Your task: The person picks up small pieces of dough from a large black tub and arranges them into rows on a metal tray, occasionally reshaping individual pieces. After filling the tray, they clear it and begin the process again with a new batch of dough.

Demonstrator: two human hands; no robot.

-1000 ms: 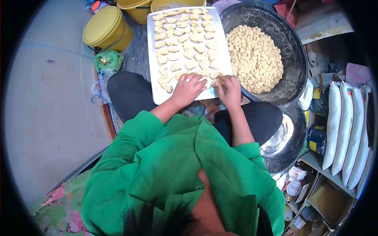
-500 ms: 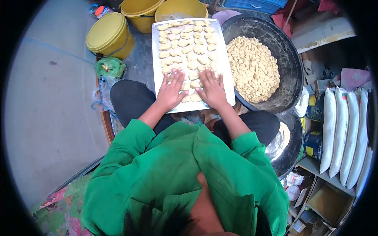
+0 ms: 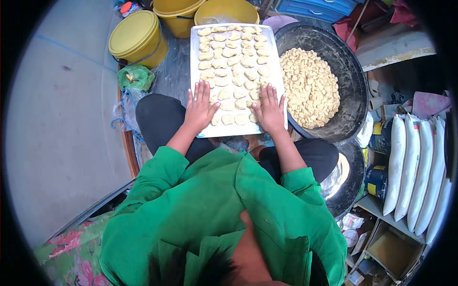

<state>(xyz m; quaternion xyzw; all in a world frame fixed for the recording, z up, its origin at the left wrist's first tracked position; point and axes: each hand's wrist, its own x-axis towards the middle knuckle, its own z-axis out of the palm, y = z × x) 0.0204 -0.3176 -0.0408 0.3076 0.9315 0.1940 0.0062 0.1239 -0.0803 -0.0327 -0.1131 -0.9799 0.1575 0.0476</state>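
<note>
A white rectangular tray (image 3: pixel 209 130) lies in front of me, bearing rows of flattened pale dough pieces (image 3: pixel 226 104). My left hand (image 3: pixel 199 107) rests palm down at the tray's left side, fingers stretched over the lower rows. On the right side my right hand (image 3: pixel 270 108) lies flat with its fingers spread, over pieces near that edge. Neither hand grips anything. Dough under the palms is hidden. Just right of the tray, a large black basin (image 3: pixel 351 76) holds a heap of small dough lumps (image 3: pixel 310 88).
Yellow buckets (image 3: pixel 138 40) stand at the back left, near a green plastic bag (image 3: pixel 136 77). A second dark basin (image 3: pixel 350 190) is at the lower right of the first. Long white packs (image 3: pixel 395 164) stand on a shelf at the far right.
My hands have moved apart, the left towards the tray's left edge and the right towards its right edge. The whole view has shifted slightly.
</note>
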